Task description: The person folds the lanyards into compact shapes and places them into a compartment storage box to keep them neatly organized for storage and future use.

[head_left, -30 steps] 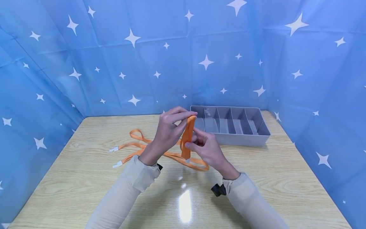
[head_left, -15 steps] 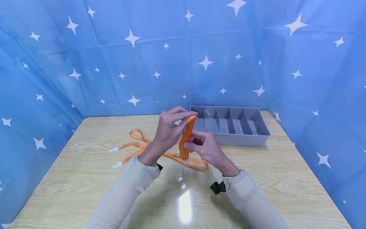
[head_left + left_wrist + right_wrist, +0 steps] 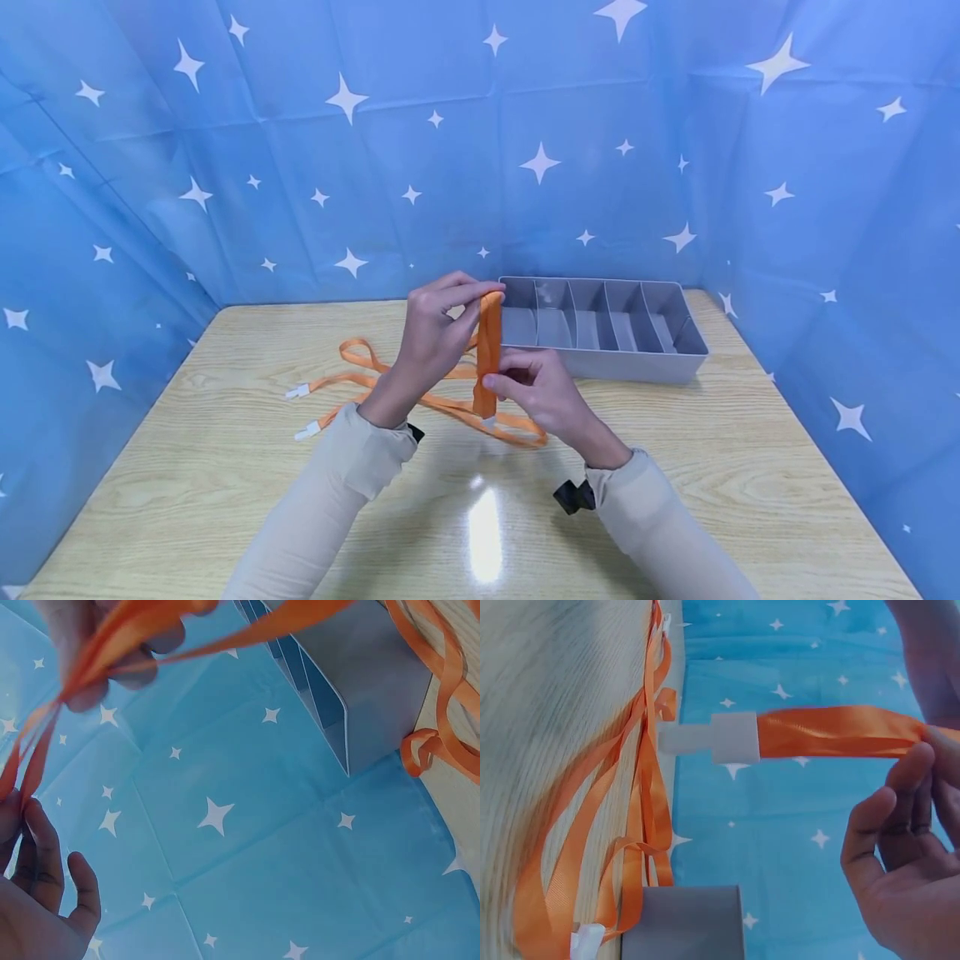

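An orange lanyard [image 3: 489,346], folded into a flat strip, hangs upright between the two hands above the table. The left hand [image 3: 442,329] pinches its upper fold between fingertips and thumb. Lower down, the right hand [image 3: 542,387] pinches the strip between thumb and index finger, its other fingers curled. A white plastic clip [image 3: 735,737] protrudes from the strip's lower end. In the left wrist view, the lanyard's strands part between the left hand [image 3: 45,885] and the right. More orange lanyards [image 3: 442,402], with white clips [image 3: 308,431] on the left, lie loosely behind.
A grey organizer box [image 3: 622,365] with several compartments stands at the back right of the wooden table [image 3: 187,500]. Blue curtains [image 3: 450,167] with white stars surround the table on the back and sides. Black wrist devices [image 3: 574,497] show beneath the sleeves.
The left hand has shifted slightly left and up with the lanyard's top, so the strip now stands straighter. The right hand has moved slightly left and keeps its pinch.
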